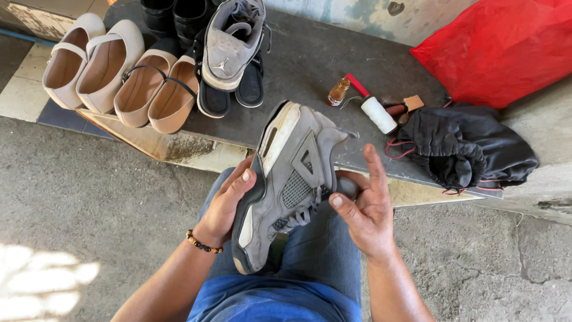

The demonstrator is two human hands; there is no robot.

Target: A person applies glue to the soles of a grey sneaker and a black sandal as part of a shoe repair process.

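Observation:
A grey high-top sneaker (286,179) with a white and black sole lies on its side over my lap, toe toward me. My left hand (229,203), with a beaded bracelet at the wrist, grips the sole edge from the left. On the right, my right hand (364,206) touches the sneaker's upper near the laces, fingers partly spread and the index finger raised. A matching grey sneaker (229,45) rests on the dark slab (310,65) ahead.
Beige flat shoes (107,65), black sandals (238,92) and black boots (176,15) line the slab's left. A small amber bottle (338,91), white thread spool with red handle (375,110), black drawstring bag (462,146) and red plastic bag (500,48) lie right. Concrete ground lies below.

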